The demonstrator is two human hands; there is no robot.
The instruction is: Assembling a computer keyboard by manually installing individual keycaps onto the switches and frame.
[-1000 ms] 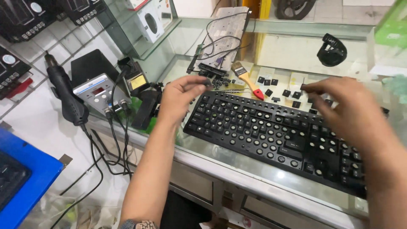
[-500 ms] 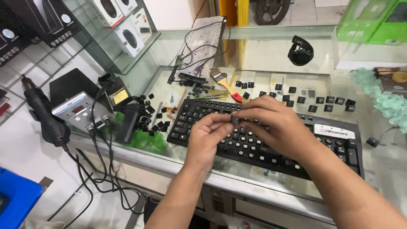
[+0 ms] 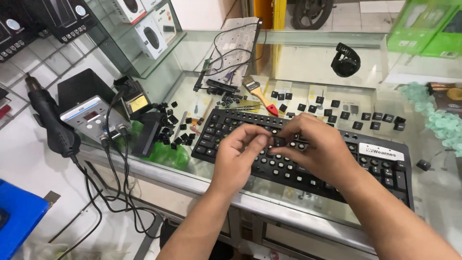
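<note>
A black keyboard (image 3: 375, 168) lies on a glass counter (image 3: 298, 62), with several of its keys off. My left hand (image 3: 239, 151) and my right hand (image 3: 313, 144) meet above its middle rows. Both pinch one small black keycap (image 3: 278, 141) between their fingertips, just over the keys. Loose black keycaps (image 3: 337, 113) lie scattered on the glass behind the keyboard, and another heap of keycaps (image 3: 173, 130) sits to its left.
A soldering station (image 3: 89, 118) with cables and a hot-air handle (image 3: 50, 120) stands at the left edge. A red-handled brush (image 3: 260, 94), a circuit sheet with wires (image 3: 231, 48), a black strap (image 3: 345, 60) and boxed goods (image 3: 144, 24) lie farther back. Pale green bits (image 3: 442, 123) sit right.
My hands came from apart over the keyboard's two ends to its middle, where they now hold a keycap together. The view has shifted slightly left and closer.
</note>
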